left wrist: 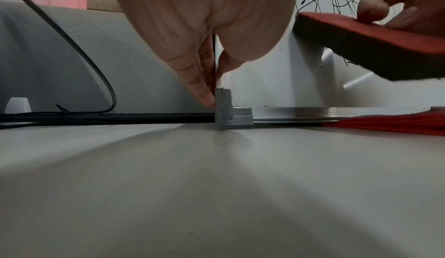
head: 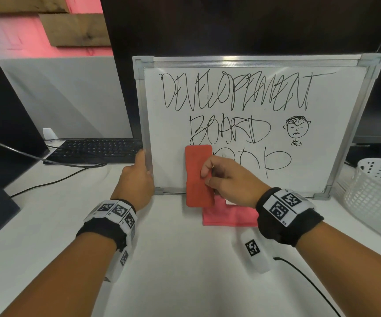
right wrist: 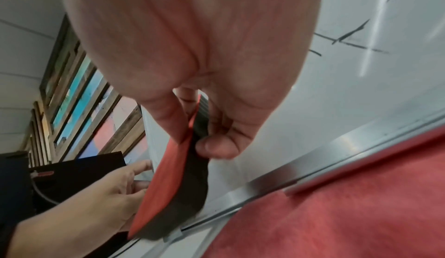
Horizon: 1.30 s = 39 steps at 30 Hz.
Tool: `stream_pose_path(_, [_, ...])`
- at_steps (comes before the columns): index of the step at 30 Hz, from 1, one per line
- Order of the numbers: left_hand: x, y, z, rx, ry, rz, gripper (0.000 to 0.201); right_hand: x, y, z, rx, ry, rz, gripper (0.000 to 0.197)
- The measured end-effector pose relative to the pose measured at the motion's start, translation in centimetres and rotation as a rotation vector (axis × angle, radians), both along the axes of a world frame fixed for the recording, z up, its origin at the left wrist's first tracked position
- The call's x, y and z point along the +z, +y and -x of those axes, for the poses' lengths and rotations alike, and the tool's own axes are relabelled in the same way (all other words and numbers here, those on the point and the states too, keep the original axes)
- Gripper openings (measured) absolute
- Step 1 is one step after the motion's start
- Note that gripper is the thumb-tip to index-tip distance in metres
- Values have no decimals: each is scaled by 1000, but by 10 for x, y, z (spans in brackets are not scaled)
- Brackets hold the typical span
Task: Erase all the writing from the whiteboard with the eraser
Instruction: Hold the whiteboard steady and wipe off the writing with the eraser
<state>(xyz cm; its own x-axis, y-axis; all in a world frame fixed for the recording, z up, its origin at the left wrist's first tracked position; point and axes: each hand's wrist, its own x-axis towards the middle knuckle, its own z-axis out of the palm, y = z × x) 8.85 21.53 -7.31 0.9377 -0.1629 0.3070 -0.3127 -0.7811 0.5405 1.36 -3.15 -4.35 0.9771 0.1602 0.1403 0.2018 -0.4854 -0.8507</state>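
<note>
On the white table (head: pixel 173 259), the whiteboard (head: pixel 171 124) is propped upright, gripped at its edge by the left hand (head: pixel 137 177); the eraser (head: pixel 197 177) is pinched by the right hand (head: pixel 230 179) against the lower writing (head: pixel 235 92), flanked by a keyboard (head: pixel 98 149) and basket (head: pixel 377 191).

Even, soft indoor light with faint shadows on the table (head: pixel 173 259), streaky glare on the whiteboard (right wrist: pixel 361 71), wide-angle bending at the edges, and both wrist views blurred where the palms sit close.
</note>
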Motion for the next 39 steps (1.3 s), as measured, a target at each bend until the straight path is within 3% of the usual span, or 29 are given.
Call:
stream_pose_path(3, [0, 0, 0, 3, -1, 9, 50, -1, -3, 4, 33, 93, 94, 21])
stream_pose_path(9, [-3, 0, -3, 3, 0, -1, 51, -4, -6, 5, -35, 10, 6, 26])
stream_pose_path(14, [-4, 0, -5, 2, -3, 8, 53, -6, -12, 10, 16, 118, 94, 22])
stream_pose_path(18, [-4, -1, -7, 6, 10, 32, 65, -5, -12, 8, -38, 43, -3, 28])
stream_pose_path(23, [-7, 1, -9, -25, 5, 67, 86, -5, -13, 12, 19, 147, 105, 21])
stream_pose_path(26, [-5, 1, -9, -22, 19, 79, 93, -6, -13, 12, -35, 46, 19, 21])
stream_pose_path(31, [-6, 1, -8, -37, 24, 90, 93, -3, -18, 17, -1, 184, 72, 18])
stream_pose_path(36, [-5, 2, -9, -29, 24, 76, 91, -5, -20, 19, -47, 111, 5, 22])
stream_pose_path(39, [-6, 2, -9, -30, 20, 75, 90, -4, -23, 21, -33, 199, 15, 14])
